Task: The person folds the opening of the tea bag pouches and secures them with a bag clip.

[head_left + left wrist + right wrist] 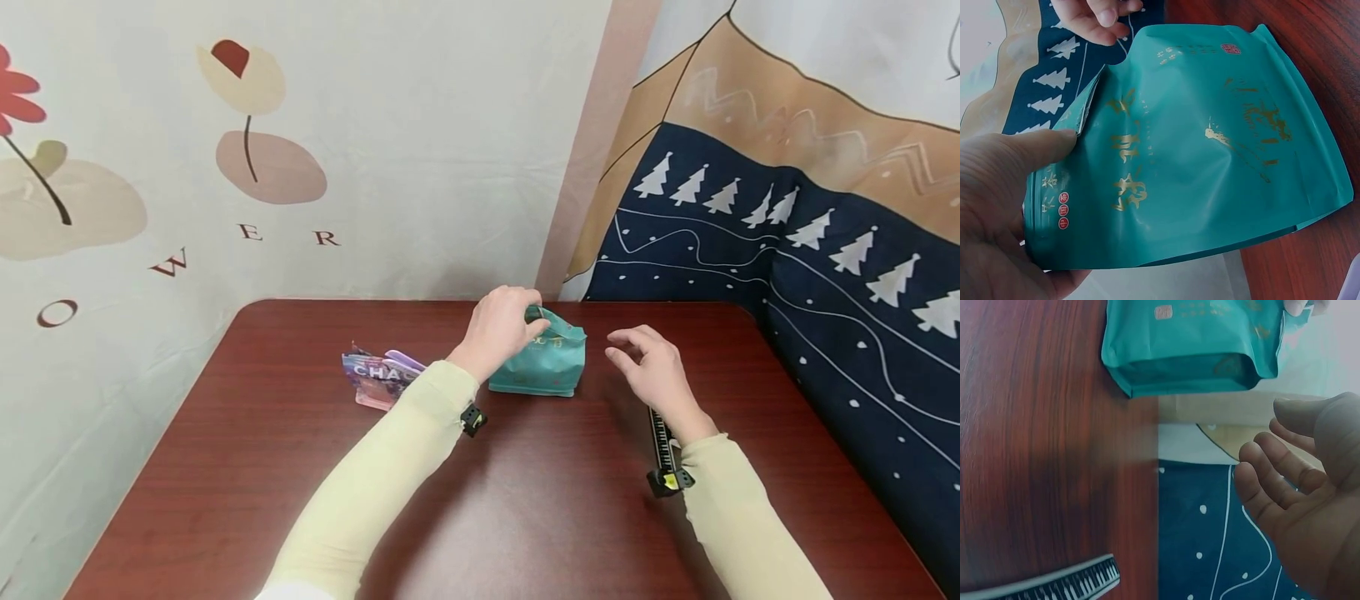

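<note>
A teal pouch (542,364) with gold lettering stands upright on the table. My left hand (498,329) pinches its top edge, with the thumb on the near face in the left wrist view. The pouch's top corner (1088,106) is bent at the thumb, and the fingers behind it are partly hidden. To the right of the pouch, apart from it, my right hand (654,371) hovers over the table with its fingers loosely bent. Nothing lies between those fingers (1266,462) and the thumb.
Left of the pouch sits a small pink and purple packet (372,377) marked "CHA", beside a lilac object (405,361). Under my right wrist lies a black-and-white striped strip (662,437). The reddish-brown table (540,508) meets patterned fabric (697,233) behind and to the right.
</note>
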Available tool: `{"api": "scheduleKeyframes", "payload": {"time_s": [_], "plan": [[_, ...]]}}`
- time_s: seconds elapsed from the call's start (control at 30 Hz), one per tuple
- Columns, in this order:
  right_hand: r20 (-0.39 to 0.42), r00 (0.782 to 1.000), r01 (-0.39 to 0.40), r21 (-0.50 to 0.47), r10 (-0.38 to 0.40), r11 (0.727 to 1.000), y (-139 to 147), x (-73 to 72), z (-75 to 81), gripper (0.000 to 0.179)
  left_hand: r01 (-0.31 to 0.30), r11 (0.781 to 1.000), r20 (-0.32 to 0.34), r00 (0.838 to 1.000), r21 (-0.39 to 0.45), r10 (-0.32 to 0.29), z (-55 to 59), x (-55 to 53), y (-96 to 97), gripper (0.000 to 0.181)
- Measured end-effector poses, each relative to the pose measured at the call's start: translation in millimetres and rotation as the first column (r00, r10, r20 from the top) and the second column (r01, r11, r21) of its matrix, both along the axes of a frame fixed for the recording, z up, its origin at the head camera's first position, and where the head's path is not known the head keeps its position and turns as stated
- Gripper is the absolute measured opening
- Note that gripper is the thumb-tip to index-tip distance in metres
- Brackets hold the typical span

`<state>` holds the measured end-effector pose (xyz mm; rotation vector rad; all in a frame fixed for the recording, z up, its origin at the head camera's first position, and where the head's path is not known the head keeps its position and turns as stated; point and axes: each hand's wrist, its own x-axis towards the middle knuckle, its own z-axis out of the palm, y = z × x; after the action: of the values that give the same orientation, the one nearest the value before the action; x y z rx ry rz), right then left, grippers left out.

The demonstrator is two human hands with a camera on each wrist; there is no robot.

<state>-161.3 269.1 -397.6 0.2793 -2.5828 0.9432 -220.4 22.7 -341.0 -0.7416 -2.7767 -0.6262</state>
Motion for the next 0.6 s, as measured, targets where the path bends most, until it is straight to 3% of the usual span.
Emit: {"api": "scheduleKeyframes", "payload": {"time_s": [0.6], "plan": [[0.081, 0.996, 0.023, 0.094, -0.031, 0.995, 26.2, 16.7, -4.1, 0.02, 0.015, 1.0, -0.013, 1.0, -0.018, -0.016, -1.4, -0.4, -0.3, 0.019]]}}
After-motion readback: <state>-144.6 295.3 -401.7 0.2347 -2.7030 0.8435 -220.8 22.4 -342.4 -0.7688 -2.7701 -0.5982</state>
